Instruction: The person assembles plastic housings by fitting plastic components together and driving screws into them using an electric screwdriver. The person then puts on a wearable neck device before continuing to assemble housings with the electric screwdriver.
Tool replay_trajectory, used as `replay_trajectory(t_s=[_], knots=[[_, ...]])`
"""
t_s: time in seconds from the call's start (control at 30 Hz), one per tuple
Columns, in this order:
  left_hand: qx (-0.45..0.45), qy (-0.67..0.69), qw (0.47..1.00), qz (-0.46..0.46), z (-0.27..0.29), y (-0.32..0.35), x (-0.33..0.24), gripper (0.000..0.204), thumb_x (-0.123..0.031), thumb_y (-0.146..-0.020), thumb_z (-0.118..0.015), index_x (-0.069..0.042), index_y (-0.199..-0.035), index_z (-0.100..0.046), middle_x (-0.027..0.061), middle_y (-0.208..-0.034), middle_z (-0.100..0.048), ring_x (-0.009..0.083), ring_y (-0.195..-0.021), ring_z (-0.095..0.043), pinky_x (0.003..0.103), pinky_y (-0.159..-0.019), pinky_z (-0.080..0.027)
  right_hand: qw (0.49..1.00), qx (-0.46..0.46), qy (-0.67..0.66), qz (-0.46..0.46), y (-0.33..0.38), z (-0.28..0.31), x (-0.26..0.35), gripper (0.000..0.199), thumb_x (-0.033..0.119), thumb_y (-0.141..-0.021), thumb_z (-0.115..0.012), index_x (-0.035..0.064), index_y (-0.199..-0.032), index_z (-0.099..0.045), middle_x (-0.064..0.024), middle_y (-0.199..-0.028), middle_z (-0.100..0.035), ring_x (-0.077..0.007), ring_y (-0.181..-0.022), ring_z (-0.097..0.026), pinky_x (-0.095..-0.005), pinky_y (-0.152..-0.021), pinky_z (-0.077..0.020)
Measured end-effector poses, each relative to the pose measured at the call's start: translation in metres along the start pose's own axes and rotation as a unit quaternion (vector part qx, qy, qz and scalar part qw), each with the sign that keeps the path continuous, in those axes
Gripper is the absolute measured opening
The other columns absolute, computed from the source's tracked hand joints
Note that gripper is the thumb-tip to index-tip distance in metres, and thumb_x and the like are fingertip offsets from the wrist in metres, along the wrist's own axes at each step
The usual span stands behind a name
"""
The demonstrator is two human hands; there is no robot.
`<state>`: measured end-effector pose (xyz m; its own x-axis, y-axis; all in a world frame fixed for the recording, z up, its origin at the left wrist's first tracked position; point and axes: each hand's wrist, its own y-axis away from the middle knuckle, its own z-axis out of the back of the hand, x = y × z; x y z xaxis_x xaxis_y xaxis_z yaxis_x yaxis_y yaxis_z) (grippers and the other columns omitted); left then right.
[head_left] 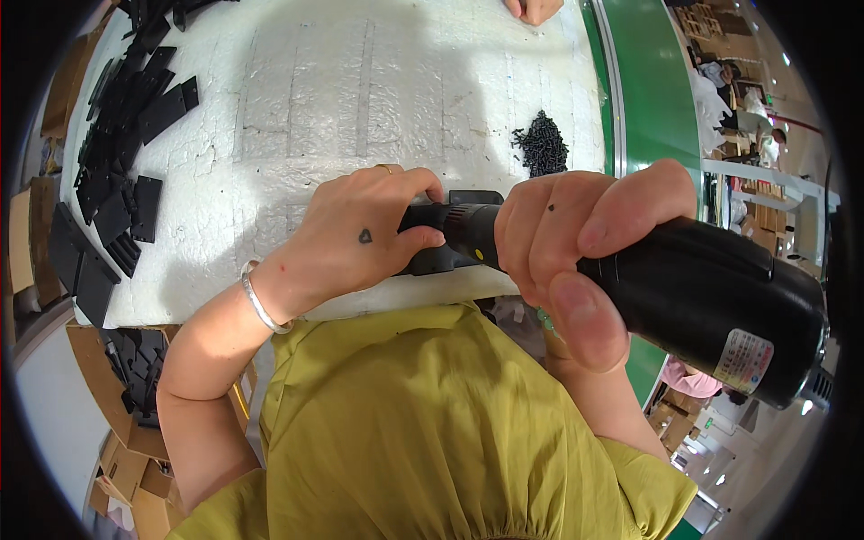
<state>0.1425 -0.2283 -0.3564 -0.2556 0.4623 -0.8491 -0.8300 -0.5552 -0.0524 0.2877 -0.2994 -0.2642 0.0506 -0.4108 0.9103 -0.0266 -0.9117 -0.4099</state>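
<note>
My right hand [576, 243] is wrapped around the body of a black electric screwdriver [711, 297], which points left and down toward the table. My left hand [360, 238], with a ring and a silver bracelet at the wrist, pinches the tool's front end and rests on a flat black plastic plate [468, 200] lying on the white foam board [315, 108]. The screwdriver's tip is hidden under my left fingers. A small pile of black screws [543, 144] lies just beyond my right hand.
Many flat black plates [117, 153] are heaped along the board's left edge. A green conveyor belt [648, 90] runs along the right side. Another person's fingers [533, 9] show at the far edge. Cardboard boxes [126, 459] with more black parts stand on the floor at lower left.
</note>
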Motion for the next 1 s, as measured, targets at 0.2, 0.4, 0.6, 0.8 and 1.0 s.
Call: replay_trajectory(t_s=[0.2, 0.4, 0.6, 0.8, 1.0], knots=[[-0.01, 0.007, 1.0, -0.01, 0.0, 0.0, 0.0, 0.026, -0.022, -0.075, -0.069, -0.011, -0.095, -0.058, 0.0086, -0.08, -0.059, 0.0286, -0.079, -0.058, 0.039, -0.069, -0.044, 0.999, 0.037, -0.001, -0.004, -0.005, 0.003, -0.002, 0.029, 0.004, -0.074, -0.061, 0.0094, -0.092, -0.038, 0.0001, -0.054, -0.046, -0.0097, -0.042, -0.041, -0.0246, -0.043, -0.0374], [-0.003, 0.005, 1.0, 0.001, 0.001, 0.0, 0.0, 0.026, -0.022, -0.074, -0.069, -0.011, -0.094, -0.057, 0.0087, -0.08, -0.059, 0.0283, -0.08, -0.058, 0.039, -0.069, -0.044, 1.0, 0.028, 0.007, 0.002, -0.001, 0.001, -0.004, 0.03, 0.001, -0.072, -0.061, 0.0087, -0.091, -0.039, 0.0002, -0.054, -0.045, -0.0097, -0.042, -0.04, -0.0242, -0.042, -0.0367], [0.018, -0.003, 1.0, 0.013, 0.005, -0.003, -0.008, 0.027, -0.019, -0.072, -0.071, -0.01, -0.094, -0.057, 0.0089, -0.082, -0.06, 0.0293, -0.078, -0.058, 0.037, -0.07, -0.045, 0.996, -0.062, 0.001, 0.068, -0.004, 0.031, 0.017, 0.024, 0.01, -0.077, -0.053, 0.0097, -0.098, -0.042, 0.0036, -0.056, -0.042, -0.0092, -0.046, -0.042, -0.0256, -0.049, -0.0365], [0.039, 0.013, 0.998, 0.056, 0.006, -0.005, -0.01, 0.029, -0.015, -0.069, -0.072, -0.007, -0.094, -0.06, 0.0112, -0.087, -0.062, 0.0292, -0.081, -0.058, 0.034, -0.076, -0.045, 0.955, -0.26, 0.025, 0.144, -0.017, 0.082, -0.008, 0.025, -0.003, -0.076, -0.047, -0.0025, -0.101, -0.044, -0.0058, -0.063, -0.045, -0.0125, -0.05, -0.04, -0.0274, -0.048, -0.0391], [-0.056, -0.116, 0.992, -0.002, 0.018, -0.011, -0.013, 0.032, -0.02, -0.067, -0.075, -0.007, -0.094, -0.063, 0.0084, -0.088, -0.055, 0.0268, -0.081, -0.053, 0.036, -0.069, -0.045, 0.947, -0.304, 0.04, 0.099, -0.02, 0.095, -0.032, 0.024, -0.003, -0.073, -0.052, -0.005, -0.096, -0.045, -0.0075, -0.06, -0.05, -0.0144, -0.045, -0.046, -0.0275, -0.048, -0.0411]])
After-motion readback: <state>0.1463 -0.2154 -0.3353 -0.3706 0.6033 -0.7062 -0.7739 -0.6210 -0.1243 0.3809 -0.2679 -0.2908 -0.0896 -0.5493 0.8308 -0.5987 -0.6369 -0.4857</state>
